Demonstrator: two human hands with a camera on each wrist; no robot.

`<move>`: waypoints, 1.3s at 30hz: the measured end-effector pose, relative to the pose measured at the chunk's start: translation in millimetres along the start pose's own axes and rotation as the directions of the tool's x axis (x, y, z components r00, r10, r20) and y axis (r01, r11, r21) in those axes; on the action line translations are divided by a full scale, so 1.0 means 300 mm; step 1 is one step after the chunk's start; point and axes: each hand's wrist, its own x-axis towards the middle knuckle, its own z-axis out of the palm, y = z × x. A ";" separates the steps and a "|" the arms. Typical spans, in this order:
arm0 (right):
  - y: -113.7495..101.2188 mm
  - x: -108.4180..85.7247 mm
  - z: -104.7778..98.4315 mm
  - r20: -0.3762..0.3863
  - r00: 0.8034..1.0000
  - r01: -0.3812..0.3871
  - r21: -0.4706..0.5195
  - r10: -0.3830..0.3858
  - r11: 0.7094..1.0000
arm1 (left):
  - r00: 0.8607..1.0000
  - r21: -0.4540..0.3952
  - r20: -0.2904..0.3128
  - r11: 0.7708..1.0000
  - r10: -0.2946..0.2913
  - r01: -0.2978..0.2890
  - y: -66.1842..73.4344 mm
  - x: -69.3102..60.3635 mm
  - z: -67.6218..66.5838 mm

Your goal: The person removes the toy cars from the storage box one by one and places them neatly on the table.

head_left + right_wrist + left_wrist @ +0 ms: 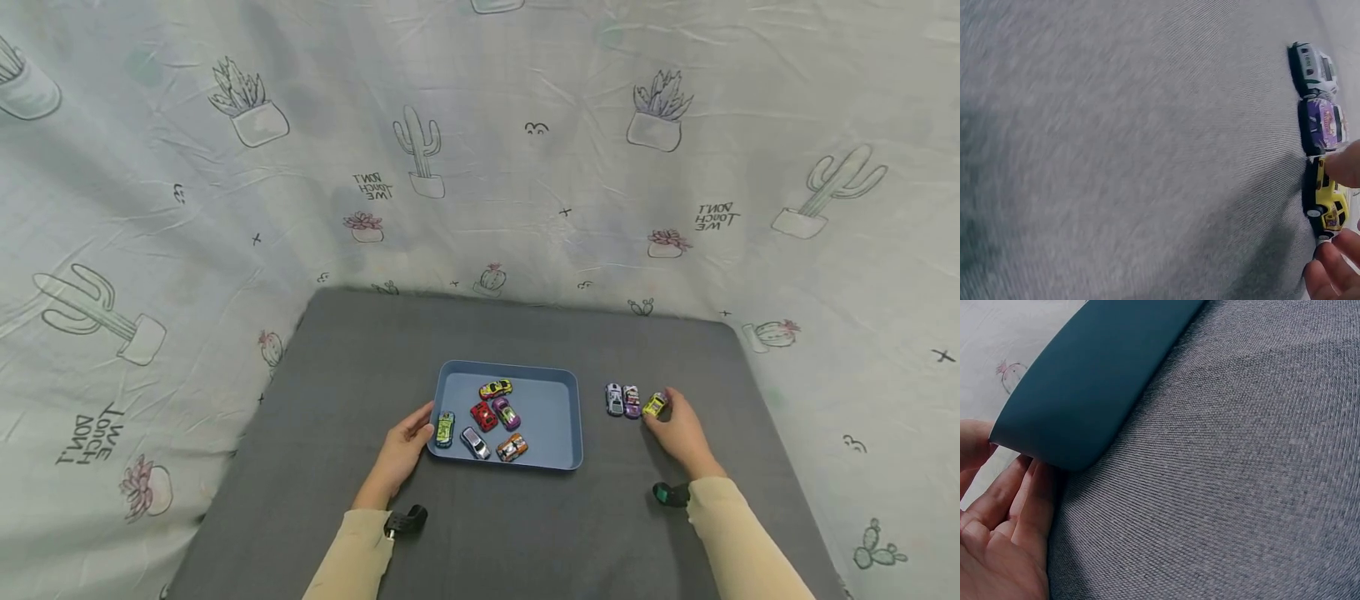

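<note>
My left hand (401, 454) holds the left end of a blue tray (543, 462), thumb at the rim and fingers against the outer wall. In the left wrist view, the tray wall (1085, 394) meets the fingers at its corner. Out to the right of the tray, my right hand (681, 429) pinches a yellow toy car (655, 405) between thumb and fingers. Beside that car stand a purple-and-white toy car (632, 402) and a white toy car (614, 400), side by side. The right wrist view shows the yellow car (1329, 209) low at the table surface, partly covered by the thumb.
Inside the tray lie a yellow car (496, 388), a red car (483, 416), a purple-and-green car (506, 413), a green car (445, 429), a silver car (476, 443) and an orange car (512, 447). Grey cloth (525, 533) covers the table; a cactus-print curtain (487, 167) hangs around it.
</note>
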 end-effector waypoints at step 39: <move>-0.027 0.028 0.052 -0.093 0.989 -0.108 0.095 0.117 0.990 | 1.000 0.017 -0.002 0.999 0.030 -0.030 -0.009 -0.001 -0.001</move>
